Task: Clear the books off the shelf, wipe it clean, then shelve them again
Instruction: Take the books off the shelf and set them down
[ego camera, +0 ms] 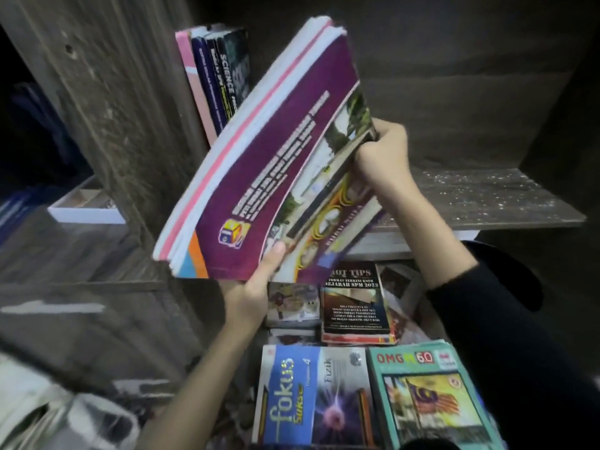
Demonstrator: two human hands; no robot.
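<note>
Purple-covered book bundle [276, 164] tilts above the shelf [487, 203], leaning toward upright books [217, 76] at the shelf's left end. Left hand [253, 290] grips its lower edge, right hand [384, 157] its far corner. Probably reshelving; next, stand it upright against them.

Glossy purple paper book cover [276, 177], matt white page edges, rough grey wood-grain shelf [487, 203], glossy paperback covers [292, 394] below the fingers
</note>
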